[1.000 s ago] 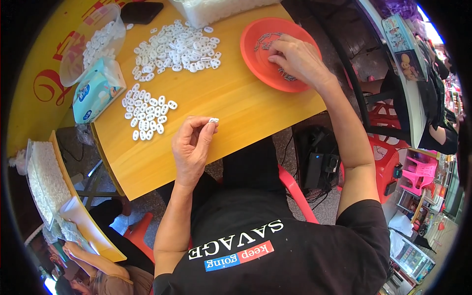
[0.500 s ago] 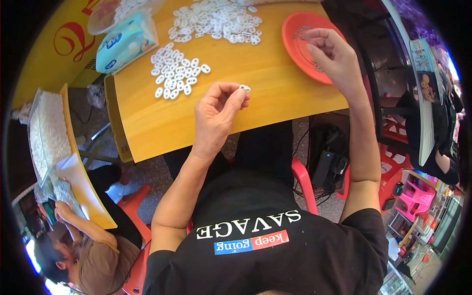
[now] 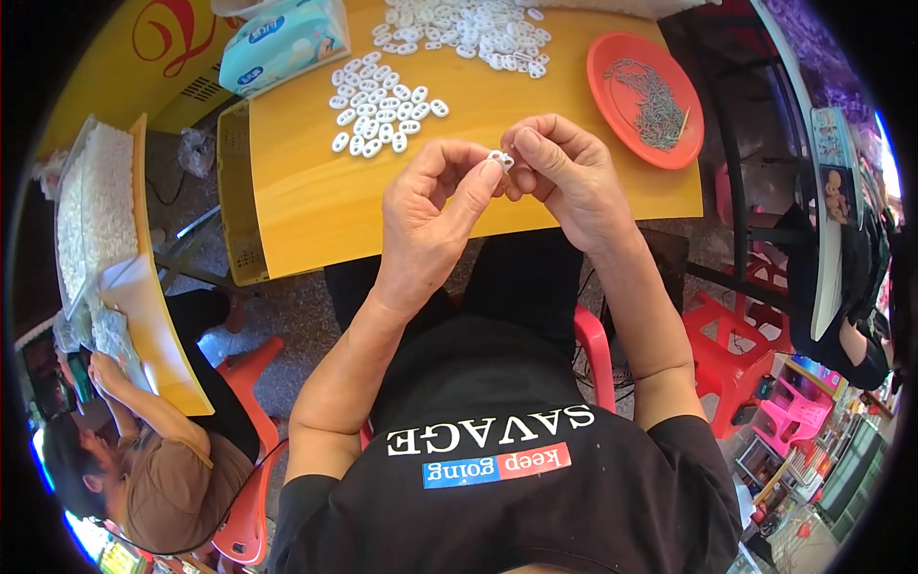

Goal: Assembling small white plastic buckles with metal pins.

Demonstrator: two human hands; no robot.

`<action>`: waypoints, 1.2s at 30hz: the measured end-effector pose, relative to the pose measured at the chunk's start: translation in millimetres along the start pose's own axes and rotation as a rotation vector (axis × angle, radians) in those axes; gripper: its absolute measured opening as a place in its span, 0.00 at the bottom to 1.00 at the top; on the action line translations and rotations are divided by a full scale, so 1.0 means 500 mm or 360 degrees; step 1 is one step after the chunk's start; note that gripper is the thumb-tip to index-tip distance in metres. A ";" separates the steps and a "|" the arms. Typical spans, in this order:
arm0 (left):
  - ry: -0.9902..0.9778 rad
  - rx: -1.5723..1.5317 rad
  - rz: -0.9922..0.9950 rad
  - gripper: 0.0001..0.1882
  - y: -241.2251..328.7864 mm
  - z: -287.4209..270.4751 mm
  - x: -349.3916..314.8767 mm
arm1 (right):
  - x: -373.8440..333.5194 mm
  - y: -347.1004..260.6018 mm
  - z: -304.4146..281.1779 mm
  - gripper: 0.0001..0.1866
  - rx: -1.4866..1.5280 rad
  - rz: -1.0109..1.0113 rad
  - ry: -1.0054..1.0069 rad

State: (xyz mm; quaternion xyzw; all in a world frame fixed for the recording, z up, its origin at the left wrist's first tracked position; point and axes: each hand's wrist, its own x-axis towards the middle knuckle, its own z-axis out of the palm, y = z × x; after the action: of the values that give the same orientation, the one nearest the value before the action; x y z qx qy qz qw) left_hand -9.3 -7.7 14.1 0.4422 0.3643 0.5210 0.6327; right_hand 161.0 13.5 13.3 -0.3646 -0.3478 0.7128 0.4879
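Above the near part of the yellow table (image 3: 316, 206), my left hand (image 3: 435, 210) pinches a small white plastic piece with holes (image 3: 499, 159) between thumb and forefinger. Right beside it, my right hand (image 3: 574, 182) has its thumb and fingertips pressed together, touching or almost touching the piece. Whatever it grips is too small and hidden to make out. A red plate (image 3: 612, 120) lies to the right, with a heap of small grey metal parts (image 3: 660, 110) in it. Loose white two-holed oval pieces (image 3: 385, 110) are spread beyond my left hand.
A larger heap of white pieces (image 3: 464, 33) lies at the far side. A blue-green tissue pack (image 3: 287, 43) stands at the far left. At lower left, another person (image 3: 167, 459) works at a separate table. A red stool (image 3: 727, 354) stands at right.
My right hand has come from over the red plate to the white piece in my left hand, its fingers closed. The view has shifted slightly.
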 end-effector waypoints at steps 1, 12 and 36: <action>0.0007 -0.0001 0.0002 0.07 0.004 0.000 -0.001 | -0.001 0.001 0.004 0.09 0.0014 0.0023 -0.0033; -0.0016 0.0071 0.0023 0.07 0.008 0.000 -0.004 | -0.009 -0.003 0.015 0.09 -0.0180 -0.0072 -0.0022; 0.0115 0.0202 -0.0016 0.06 -0.025 -0.009 0.031 | 0.022 0.047 0.008 0.09 -0.0644 -0.0369 0.0231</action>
State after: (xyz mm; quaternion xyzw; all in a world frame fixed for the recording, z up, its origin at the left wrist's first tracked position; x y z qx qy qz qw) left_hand -6.5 7.4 0.9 0.4605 0.4213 0.5094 0.5925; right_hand 144.4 16.6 -6.7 -0.4629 -0.4871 0.5396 0.5072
